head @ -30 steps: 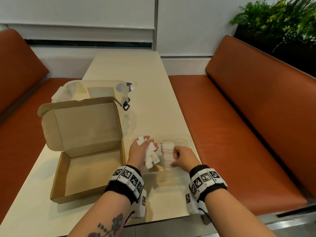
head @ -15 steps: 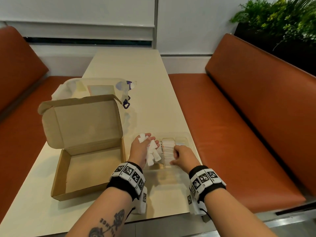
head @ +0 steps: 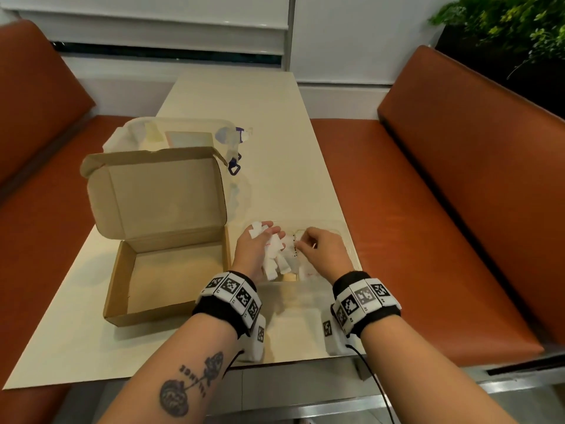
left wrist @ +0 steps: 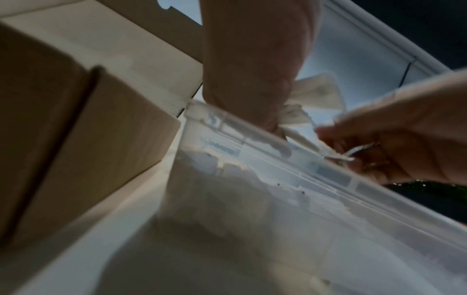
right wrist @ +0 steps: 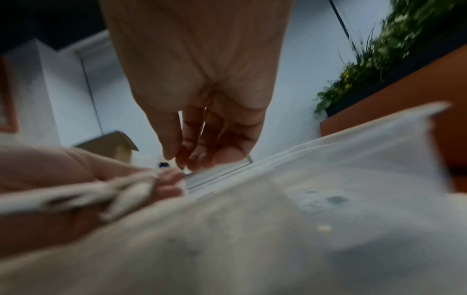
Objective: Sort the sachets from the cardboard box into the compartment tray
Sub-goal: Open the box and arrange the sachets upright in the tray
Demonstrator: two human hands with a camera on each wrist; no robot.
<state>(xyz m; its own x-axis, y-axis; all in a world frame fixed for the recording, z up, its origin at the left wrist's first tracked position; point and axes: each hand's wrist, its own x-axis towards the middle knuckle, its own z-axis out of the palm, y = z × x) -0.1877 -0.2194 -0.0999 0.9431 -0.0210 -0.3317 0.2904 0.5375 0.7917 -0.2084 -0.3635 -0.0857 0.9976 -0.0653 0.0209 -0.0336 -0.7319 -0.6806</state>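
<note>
The open cardboard box (head: 166,315) sits on the table, left of my hands, and its floor looks bare. My left hand (head: 256,246) hovers beside the clear compartment tray (head: 348,240) and holds a bunch of white sachets (head: 275,258). The left wrist view shows its fingers (left wrist: 252,69) curled round them (left wrist: 316,93). My right hand (head: 318,249) is over the tray with its fingertips bunched. It pinches a sachet at the edge of the bunch (left wrist: 338,157). More white sachets lie in the tray under my hands.
A clear plastic container (head: 183,133) with a purple latch stands behind the box. Orange bench seats (head: 428,209) flank the cream table (head: 244,117). A planter with green leaves (head: 504,22) is at the back right. The table's near edge is just below my wrists.
My right hand has risen from the tray's stacked sachets and shifted slightly left, up to the bunch in my left hand. The head view has tilted down a little.
</note>
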